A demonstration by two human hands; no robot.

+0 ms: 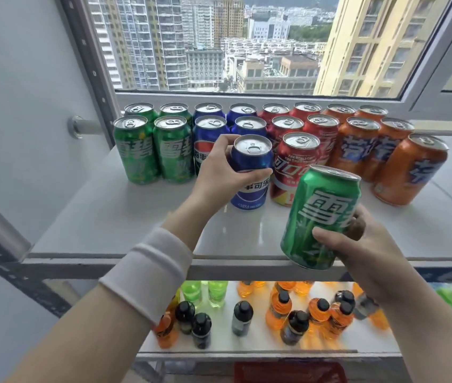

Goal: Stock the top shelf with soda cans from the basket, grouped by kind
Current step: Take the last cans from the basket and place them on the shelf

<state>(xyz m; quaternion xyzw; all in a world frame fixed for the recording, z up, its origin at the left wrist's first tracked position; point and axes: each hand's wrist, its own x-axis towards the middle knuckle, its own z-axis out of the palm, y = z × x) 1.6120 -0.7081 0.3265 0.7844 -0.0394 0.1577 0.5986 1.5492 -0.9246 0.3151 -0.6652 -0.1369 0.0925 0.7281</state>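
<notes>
On the white top shelf [114, 217] stand cans in rows by kind: green cans [173, 150] at the left, then blue cans [209, 128], red cans [295, 161] and orange cans [409, 170] at the right. My left hand [216, 172] grips a blue can [251, 172] that stands upright at the front of the blue row, beside a red can. My right hand [368, 244] holds a green can [320, 214], tilted, in the air above the shelf's front edge. The basket [288, 373] shows as a red strip at the bottom.
A window frame [246, 96] runs right behind the cans. A metal upright [89, 67] and a white wall close off the left. The lower shelf [260, 346] holds several orange, green and dark bottles [280, 310]. The top shelf's front left part is bare.
</notes>
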